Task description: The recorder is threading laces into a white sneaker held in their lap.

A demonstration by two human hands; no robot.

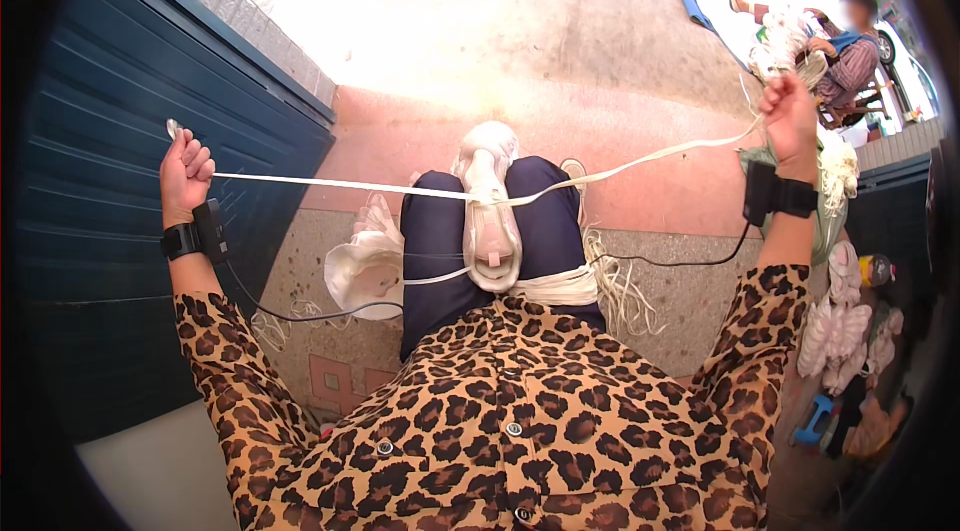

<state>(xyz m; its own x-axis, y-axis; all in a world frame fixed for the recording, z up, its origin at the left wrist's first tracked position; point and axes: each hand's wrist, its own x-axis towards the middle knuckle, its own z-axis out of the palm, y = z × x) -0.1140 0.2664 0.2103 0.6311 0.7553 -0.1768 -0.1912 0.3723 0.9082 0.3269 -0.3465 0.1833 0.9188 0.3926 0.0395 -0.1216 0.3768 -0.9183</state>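
Note:
A pale sneaker (488, 166) sits between my thighs, its toe pointing away from me and its opening toward me. From its lacing a white shoelace (345, 186) runs out to both sides. My left hand (187, 171), raised at the left, is closed on one end, which is pulled straight. A small shiny piece (173, 129) shows at its fingertips; its kind is unclear. At the far right my right hand (790, 121) is closed round the other, slacker end, with a short tip sticking up past the fingers. A bundle of cream laces (555, 288) lies over my right thigh.
A dark blue ribbed metal door (140, 121) stands close on the left. A whitish shoe-like item (365, 271) lies beside my left leg. Several pale shoes (835, 336) are piled at the right. Another person (848, 61) sits at the far right beside a white heap (790, 41).

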